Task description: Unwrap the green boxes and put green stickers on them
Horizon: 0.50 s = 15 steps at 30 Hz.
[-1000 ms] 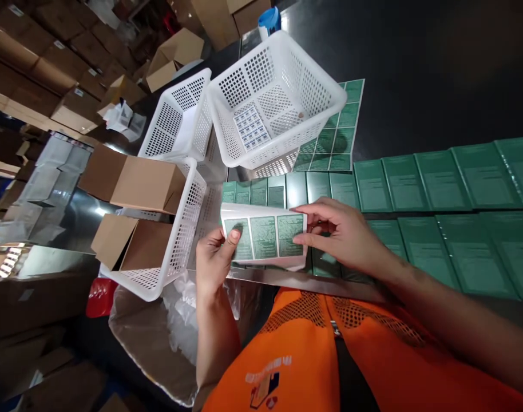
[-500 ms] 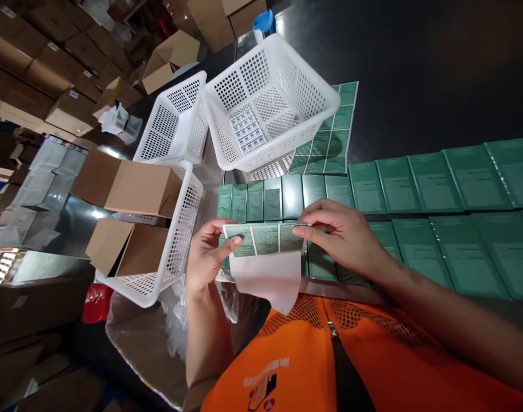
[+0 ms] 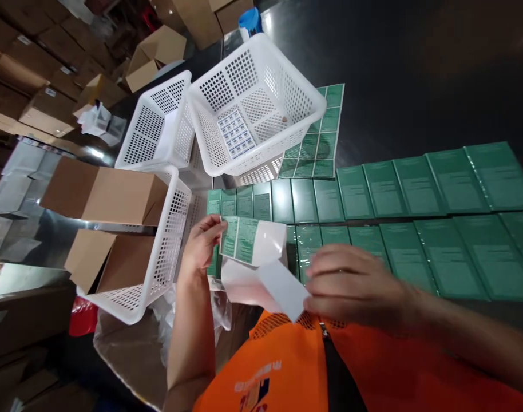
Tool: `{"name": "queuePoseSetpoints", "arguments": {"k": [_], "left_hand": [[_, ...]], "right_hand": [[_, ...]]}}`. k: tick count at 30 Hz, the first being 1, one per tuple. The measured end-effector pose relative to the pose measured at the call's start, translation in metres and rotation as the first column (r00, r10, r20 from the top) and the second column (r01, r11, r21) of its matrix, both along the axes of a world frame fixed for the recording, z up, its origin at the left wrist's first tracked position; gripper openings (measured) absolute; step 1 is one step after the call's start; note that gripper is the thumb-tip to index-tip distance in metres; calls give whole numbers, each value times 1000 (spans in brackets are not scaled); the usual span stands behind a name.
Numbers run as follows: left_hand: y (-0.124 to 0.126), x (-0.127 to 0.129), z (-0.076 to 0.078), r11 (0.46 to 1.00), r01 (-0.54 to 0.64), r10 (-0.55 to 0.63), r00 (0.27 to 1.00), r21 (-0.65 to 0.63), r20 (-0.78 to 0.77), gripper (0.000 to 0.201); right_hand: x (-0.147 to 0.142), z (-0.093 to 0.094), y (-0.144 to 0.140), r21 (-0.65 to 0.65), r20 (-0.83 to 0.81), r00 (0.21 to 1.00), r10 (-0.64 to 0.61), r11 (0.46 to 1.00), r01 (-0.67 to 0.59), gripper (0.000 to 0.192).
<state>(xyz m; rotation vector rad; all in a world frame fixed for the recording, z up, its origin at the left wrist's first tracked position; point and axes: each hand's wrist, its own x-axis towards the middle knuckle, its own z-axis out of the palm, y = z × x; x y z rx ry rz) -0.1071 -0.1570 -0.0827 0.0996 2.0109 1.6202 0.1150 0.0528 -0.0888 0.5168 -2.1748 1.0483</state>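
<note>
1. Baskets [image 3: 253, 109] of white plastic stand on the counter [image 3: 416, 74], left of the green boxes [image 3: 416, 217].
2. Left hand [image 3: 201, 246], its grip pinching the label sheet [image 3: 248, 243], hovers just left of the boxes.
3. Right hand [image 3: 356, 286], blurred, grips a peeled white piece [image 3: 282, 289] in front of the boxes.

**Packing Station in a Warehouse**

Stacked brown cartons [image 3: 34, 86] crowd the floor, 3 white perforated baskets [image 3: 253, 103] sit on a dark worktable [image 3: 416, 74], and rows of identical green boxes [image 3: 416, 189] lie beside a label sheet [image 3: 317, 143].
</note>
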Motion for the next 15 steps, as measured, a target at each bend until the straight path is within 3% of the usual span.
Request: {"name": "queuePoseSetpoints", "arguments": {"k": [3, 6, 8, 10, 13, 15], "left_hand": [[2, -19, -5, 1000, 3, -3, 1000, 8, 1, 19], [13, -22, -7, 999, 44, -45, 999, -11, -19, 24], [24, -13, -9, 993, 109, -110, 994, -50, -15, 25], [37, 2, -12, 967, 225, -230, 973, -123, -28, 23], [52, 20, -20, 876, 415, -443, 894, -245, -70, 37], [57, 25, -26, 829, 485, -523, 849, -279, -77, 43]], "right_hand": [[7, 17, 17, -154, 149, 985, 86, 986, -63, 9], [-14, 24, 46, -245, 258, 966, -25, 965, 91, 3], [-39, 18, 65, -338, 468, 878, -103, 897, 285, 10], [-67, 5, 79, -390, 656, 754, -39, 838, 382, 21], [-101, -16, 90, -424, 762, 640, 99, 824, 377, 24], [-115, -26, 91, -425, 785, 603, 143, 833, 355, 22]]}}
